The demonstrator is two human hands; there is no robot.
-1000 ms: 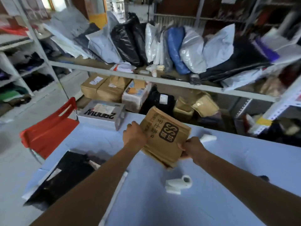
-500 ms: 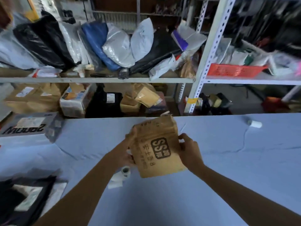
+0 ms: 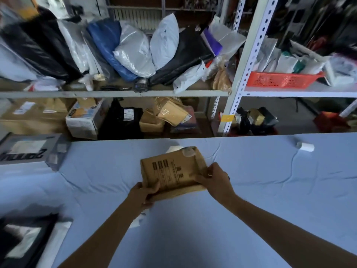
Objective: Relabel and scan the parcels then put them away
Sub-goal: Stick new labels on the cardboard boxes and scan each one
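The desk (image 3: 251, 209) fills most of what I can see from here, draped in a pale blue cloth that wrinkles toward its far edge. Behind that edge stands a metal shelf rack (image 3: 238, 89), crammed with bagged and boxed parcels. A grey box (image 3: 32, 151) sits at the desk's far left corner, and a black mailer (image 3: 23, 238) lies at the near left corner.

The brown parcel (image 3: 172, 171) is held over the middle of the desk, nearer the far edge, printed face up and tipped slightly. Whether its underside touches the cloth I cannot tell from this angle.

The left grip (image 3: 144, 194) is curled round the parcel's near left corner, fingers (image 3: 154, 187) lying over the top face. The right grip (image 3: 216, 180) closes round the right edge, fingers wrapped onto the paper.

It looks like a padded paper envelope: light, I would guess, soft enough to bend and crease, with a matt skin unlikely to slip. Taking it by opposite edges, as here, seems sound, since that keeps it flat and leaves the printed face free for a label. Squeezing the middle could buckle it.

One small white roll (image 3: 306, 147) rests near the far right edge, well apart. Another white roll (image 3: 141, 217) peeks out beneath the left wrist.
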